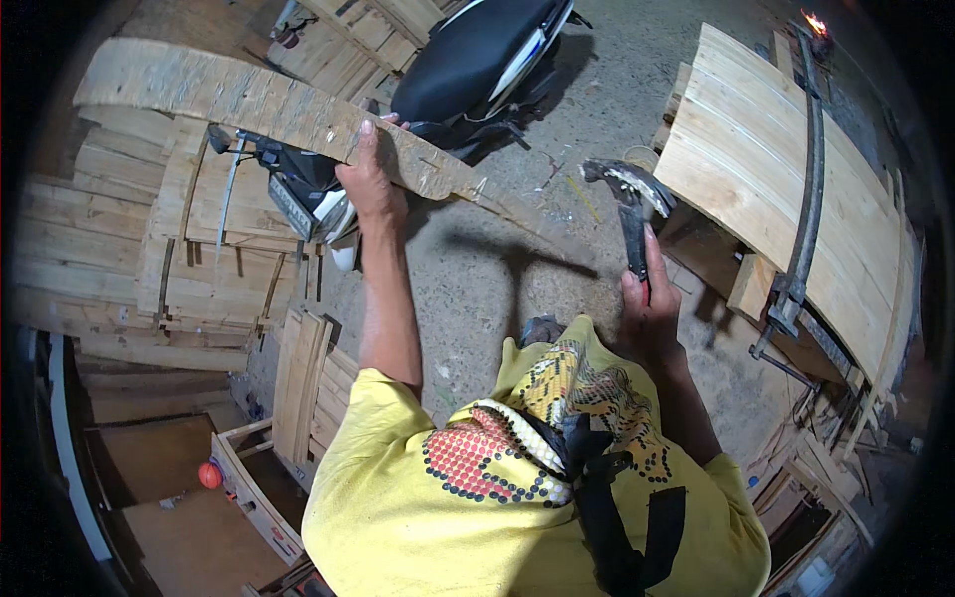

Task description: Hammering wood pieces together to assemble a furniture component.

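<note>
A long, rough-faced wooden plank (249, 99) stretches from the upper left toward the middle of the head view, tapering and blurring at its near right end. My left hand (373, 189) is closed on its lower edge, thumb on the near face and fingertips showing over the far edge. To the right, my right hand (652, 303) grips the lower part of a black hammer-like tool (631, 224) with whitish crusts on its curved head. The tool is upright, near the corner of a clamped wood panel (766, 139), apart from the plank.
A long metal bar clamp (811, 189) spans the panel. Two motorbikes stand ahead, one with a black seat (468, 65), one partly behind the plank (313, 194). Stacked boards (99, 239) fill the left. A small fire (816, 24) burns at the far right.
</note>
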The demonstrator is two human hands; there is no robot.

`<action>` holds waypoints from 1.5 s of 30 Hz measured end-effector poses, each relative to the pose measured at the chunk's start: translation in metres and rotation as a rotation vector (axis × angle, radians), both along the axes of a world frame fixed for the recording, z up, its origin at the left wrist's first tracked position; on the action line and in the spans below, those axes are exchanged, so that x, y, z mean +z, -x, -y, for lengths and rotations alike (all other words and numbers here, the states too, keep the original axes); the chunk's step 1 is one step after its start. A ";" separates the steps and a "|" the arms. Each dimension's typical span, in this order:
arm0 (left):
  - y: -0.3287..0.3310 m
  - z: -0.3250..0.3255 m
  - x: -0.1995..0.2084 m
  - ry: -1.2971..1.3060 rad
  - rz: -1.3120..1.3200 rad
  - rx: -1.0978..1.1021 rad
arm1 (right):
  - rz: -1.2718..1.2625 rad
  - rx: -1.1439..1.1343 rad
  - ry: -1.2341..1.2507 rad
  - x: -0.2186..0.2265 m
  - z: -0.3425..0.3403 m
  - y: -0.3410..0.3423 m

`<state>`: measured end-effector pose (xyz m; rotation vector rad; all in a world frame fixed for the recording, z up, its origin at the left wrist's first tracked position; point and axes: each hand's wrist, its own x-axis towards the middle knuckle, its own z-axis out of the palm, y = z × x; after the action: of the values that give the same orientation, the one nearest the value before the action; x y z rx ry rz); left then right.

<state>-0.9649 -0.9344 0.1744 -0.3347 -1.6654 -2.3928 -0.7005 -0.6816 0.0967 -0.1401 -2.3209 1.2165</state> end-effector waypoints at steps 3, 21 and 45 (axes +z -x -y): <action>-0.008 -0.012 -0.006 -0.209 -0.038 0.066 | -0.080 0.102 0.030 0.019 0.015 0.018; -0.026 0.006 -0.026 -0.472 0.019 0.234 | -0.093 0.228 0.126 0.055 0.036 0.039; -0.040 0.069 -0.021 -0.446 -0.024 0.312 | 0.060 0.375 0.324 0.025 0.066 0.052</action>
<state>-0.9248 -1.0036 0.1535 -0.0250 -1.0344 -2.4106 -0.7522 -0.7474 0.1220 0.1574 -2.2469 1.7917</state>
